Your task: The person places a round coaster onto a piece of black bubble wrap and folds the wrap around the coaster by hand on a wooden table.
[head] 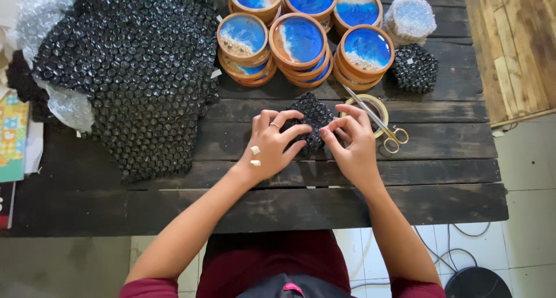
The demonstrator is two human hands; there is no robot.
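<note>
Fingers (289, 130) of the left hand (271, 149) are curling over the near-left edge of a small bundle wrapped in black bubble wrap (313, 117), pressing it down; two short tape strips are sticking to the back of that hand. Right hand (353, 144) is working the bundle's right edge, thumb and forefinger pinching the wrap there, other fingers loosely bent. Bundle is lying flat on the dark plank worktop (440, 159), mid-board, just in front of the person. Touching distance to its right: a tape roll (370, 108) with gold-handled scissors (379, 124) lying across it, handles pointing toward the near right. Behind the bundle, stacks of round wooden coasters with blue and white resin tops (301, 43) are sitting in two rows. Right of those, one finished black-wrapped bundle (414, 69) and, behind it, one in clear bubble wrap (410, 19). A big sheet of black bubble wrap (139, 72) is covering the worktop's left side, with clear wrap (40, 20) bunching at its far-left edge.
</note>
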